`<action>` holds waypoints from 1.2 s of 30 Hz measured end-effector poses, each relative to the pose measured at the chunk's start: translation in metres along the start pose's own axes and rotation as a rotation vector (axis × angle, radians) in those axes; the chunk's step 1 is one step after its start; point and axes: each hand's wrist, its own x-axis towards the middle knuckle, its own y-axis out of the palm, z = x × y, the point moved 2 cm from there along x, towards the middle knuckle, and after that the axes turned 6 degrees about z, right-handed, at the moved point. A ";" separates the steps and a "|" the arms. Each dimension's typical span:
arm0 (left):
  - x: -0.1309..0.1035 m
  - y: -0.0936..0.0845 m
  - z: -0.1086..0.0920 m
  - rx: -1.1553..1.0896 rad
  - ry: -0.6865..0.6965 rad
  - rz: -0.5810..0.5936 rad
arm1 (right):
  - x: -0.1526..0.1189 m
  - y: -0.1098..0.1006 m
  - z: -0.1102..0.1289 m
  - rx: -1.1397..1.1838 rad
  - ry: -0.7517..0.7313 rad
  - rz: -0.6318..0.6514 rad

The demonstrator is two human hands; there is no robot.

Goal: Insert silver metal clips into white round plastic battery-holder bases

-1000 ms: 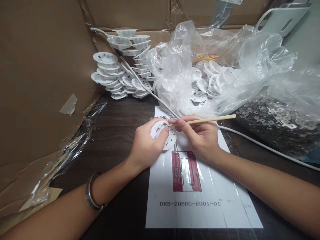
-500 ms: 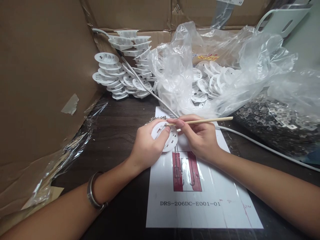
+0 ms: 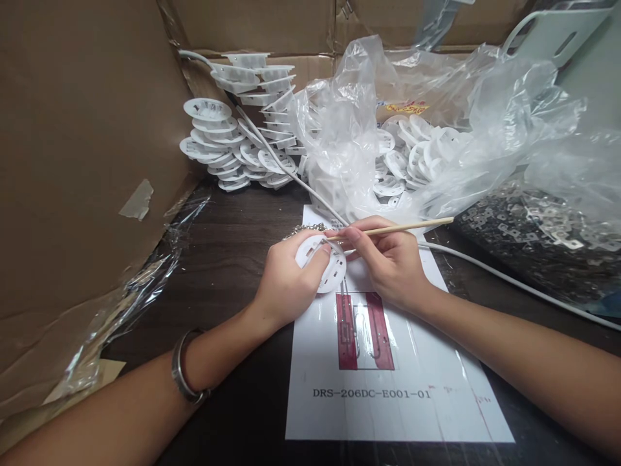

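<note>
My left hand [image 3: 290, 275] is closed on a round white plastic disc [image 3: 334, 266] with several small slots, its thumb lying across the face. In my right hand [image 3: 388, 255] a thin wooden stick [image 3: 412, 225] is pinched between thumb and fingers, its long end pointing right. The stick's other end meets the disc near its upper edge; the exact contact is hidden by my fingers. Just behind my left hand lies a small heap of shiny metal pieces [image 3: 310, 229]. Beneath both hands is a printed sheet [image 3: 320, 414] with a red and white drawing.
Stacks of white discs [image 3: 208, 142] stand at the back left. A clear plastic bag [image 3: 349, 129] with more discs is behind the hands. At right sits a bag of small metal parts [image 3: 548, 239]. A white cable [image 3: 509, 281] crosses the table, and a cardboard wall [image 3: 87, 162] rises at left.
The stick's outer end has risen slightly, and its tip has shifted a little on the disc. Both hands keep their hold; the whole view has moved slightly.
</note>
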 end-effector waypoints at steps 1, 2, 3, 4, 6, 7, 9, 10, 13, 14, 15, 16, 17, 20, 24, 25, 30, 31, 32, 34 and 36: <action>0.000 0.000 0.000 0.002 0.003 -0.003 | 0.000 0.000 0.000 -0.005 -0.004 0.000; 0.000 0.000 0.000 0.004 0.005 -0.005 | 0.000 0.000 0.000 -0.009 -0.009 0.000; 0.000 0.000 0.000 0.007 0.006 -0.006 | 0.000 0.000 0.000 -0.015 -0.012 0.000; 0.000 0.000 0.001 0.011 0.005 -0.005 | 0.000 0.001 -0.001 -0.021 -0.012 -0.001; 0.001 -0.001 0.001 0.016 0.004 -0.003 | 0.001 0.001 -0.001 -0.041 -0.004 -0.004; 0.001 -0.001 0.001 0.016 0.004 -0.004 | 0.001 0.001 -0.001 -0.051 -0.001 -0.005; 0.002 -0.001 0.002 0.011 0.008 -0.006 | 0.002 0.001 -0.001 -0.077 -0.007 -0.009; 0.002 -0.001 0.002 0.009 0.009 -0.006 | 0.002 0.001 -0.001 -0.093 -0.011 -0.009; 0.002 -0.001 0.002 0.010 0.007 -0.007 | 0.001 0.001 -0.001 -0.129 0.004 0.015; 0.002 -0.001 0.002 0.012 0.004 -0.007 | 0.001 0.000 -0.002 -0.132 0.016 0.024; 0.002 -0.001 0.003 0.015 0.002 -0.006 | 0.001 0.000 -0.002 -0.126 0.030 0.029; 0.002 -0.001 0.003 0.018 0.001 -0.004 | 0.001 0.000 -0.003 -0.111 0.044 0.026; 0.002 -0.001 0.002 0.022 -0.001 -0.003 | 0.000 0.000 -0.003 -0.087 0.057 0.020; 0.003 0.000 0.002 0.037 0.001 0.008 | 0.001 0.000 -0.005 0.002 0.116 0.015; 0.002 -0.001 0.002 0.061 0.030 0.025 | 0.002 0.000 -0.004 0.051 0.185 0.015; 0.002 -0.001 0.002 0.065 0.036 0.027 | 0.003 0.000 -0.004 0.048 0.191 0.015; 0.002 -0.001 0.003 0.055 0.045 0.052 | 0.002 -0.002 -0.002 -0.015 0.245 0.021; 0.002 -0.001 0.003 0.053 0.048 0.055 | 0.001 -0.002 -0.002 -0.018 0.257 0.024; 0.002 -0.001 0.003 0.052 0.051 0.056 | 0.001 -0.002 -0.002 -0.019 0.266 0.027; 0.002 -0.001 0.003 0.054 0.060 0.052 | 0.001 -0.002 -0.001 -0.026 0.271 0.028; 0.002 -0.001 0.003 0.060 0.071 0.044 | 0.001 -0.002 -0.001 -0.033 0.274 0.027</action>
